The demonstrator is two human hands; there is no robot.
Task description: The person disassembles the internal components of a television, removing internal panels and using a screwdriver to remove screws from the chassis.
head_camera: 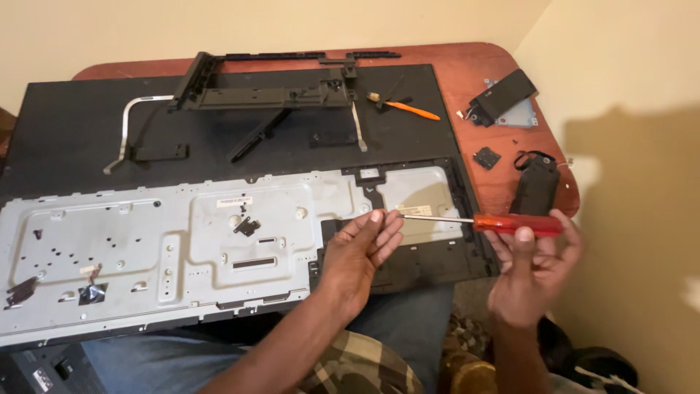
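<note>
My right hand (529, 266) grips the red transparent handle of a screwdriver (510, 223), held level with its thin metal shaft pointing left. My left hand (361, 252) has its fingertips pinched at the shaft's tip, over the right end of a grey metal back panel (175, 248). The panel lies across my lap and the table edge, set in a black frame (467, 219).
A large black flat panel (73, 131) covers the red-brown table (467, 73). On it lie a black plastic bracket frame (255, 91), a bent metal strip (127, 131) and an orange tool (408, 109). Small black parts (503, 98) and a black speaker-like part (536, 186) sit at the right edge.
</note>
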